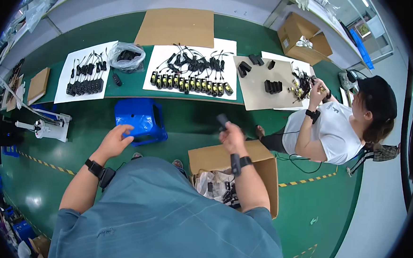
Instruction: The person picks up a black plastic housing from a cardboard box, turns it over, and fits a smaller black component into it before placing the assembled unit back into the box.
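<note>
My right hand [234, 139] is closed around a small black oblong plastic piece [222, 119], blurred by motion, in front of the table. Below that hand stands an open cardboard box [273, 180] with plastic bags and black parts inside. My left hand [115, 140] holds nothing; its fingers are apart, near the blue plastic stool [134, 115]. On the table, a white sheet [148, 84] bears a row of black units with yellow faces and cables [185, 84]. To the left, another white sheet [62, 89] carries black adapters with cables [85, 84].
A clear plastic bag of black parts [126, 56] and a single black piece [117, 79] lie between the sheets. At right, a person [334, 132] handles small parts by a grey board [250, 101] with black casings [273, 86]. An open carton [293, 32] stands behind.
</note>
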`<state>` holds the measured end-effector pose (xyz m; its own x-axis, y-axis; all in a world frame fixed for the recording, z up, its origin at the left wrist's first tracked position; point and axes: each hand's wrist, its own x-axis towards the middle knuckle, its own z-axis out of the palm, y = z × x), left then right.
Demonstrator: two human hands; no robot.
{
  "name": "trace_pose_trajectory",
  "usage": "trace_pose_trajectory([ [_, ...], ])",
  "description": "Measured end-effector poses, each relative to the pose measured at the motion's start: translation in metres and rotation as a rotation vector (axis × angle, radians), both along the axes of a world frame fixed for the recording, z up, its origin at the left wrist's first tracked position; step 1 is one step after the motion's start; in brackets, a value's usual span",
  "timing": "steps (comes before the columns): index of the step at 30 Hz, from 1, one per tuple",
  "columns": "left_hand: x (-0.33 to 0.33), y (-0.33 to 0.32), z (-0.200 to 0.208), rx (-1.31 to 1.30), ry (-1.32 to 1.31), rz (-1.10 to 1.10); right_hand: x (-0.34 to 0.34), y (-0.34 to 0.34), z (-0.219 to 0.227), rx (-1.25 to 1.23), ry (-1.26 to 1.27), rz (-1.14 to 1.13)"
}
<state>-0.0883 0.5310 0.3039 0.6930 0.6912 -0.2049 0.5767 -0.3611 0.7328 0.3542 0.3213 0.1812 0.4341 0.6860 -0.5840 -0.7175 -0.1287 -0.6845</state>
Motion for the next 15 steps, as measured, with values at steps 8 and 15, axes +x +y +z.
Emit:
trace_pose_trajectory([
  [8,-0.147,-0.004,-0.113,0.003,0.311,0.285,0.028,0.09,0.01,-0.075,-0.109,-0.166],
  [15,-0.192,0.021,-0.117,0.037,0.388,0.352,-0.148,0.079,-0.05,-0.195,-0.243,0.579],
])
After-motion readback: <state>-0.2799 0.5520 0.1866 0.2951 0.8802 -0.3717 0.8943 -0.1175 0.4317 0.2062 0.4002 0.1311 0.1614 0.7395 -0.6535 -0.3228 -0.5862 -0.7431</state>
